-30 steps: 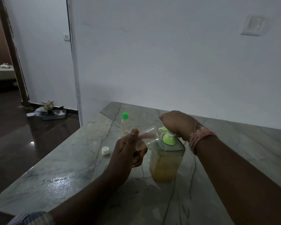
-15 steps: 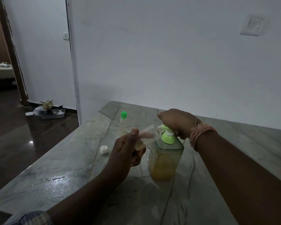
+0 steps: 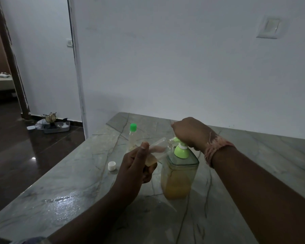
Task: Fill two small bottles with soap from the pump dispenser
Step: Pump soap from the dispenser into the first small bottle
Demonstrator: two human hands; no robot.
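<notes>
A clear square pump dispenser (image 3: 178, 178) holding orange-yellow soap stands on the marble table (image 3: 74, 187); its collar and pump head are green. My right hand (image 3: 190, 133) rests on top of the pump head and hides most of it. My left hand (image 3: 136, 166) grips a small clear bottle (image 3: 158, 148), tilted with its mouth at the pump spout; a little yellowish soap lies in its lower end. A second small bottle with a green cap (image 3: 132, 136) stands upright behind my left hand.
A white cap (image 3: 112, 165) lies on the table left of my left hand. A white wall runs behind the table. At left is a dark glossy floor with a tray of items (image 3: 55, 125) and a doorway.
My right hand and the pump head have risen slightly compared with one second ago. My left hand keeps the tilted bottle at the spout.
</notes>
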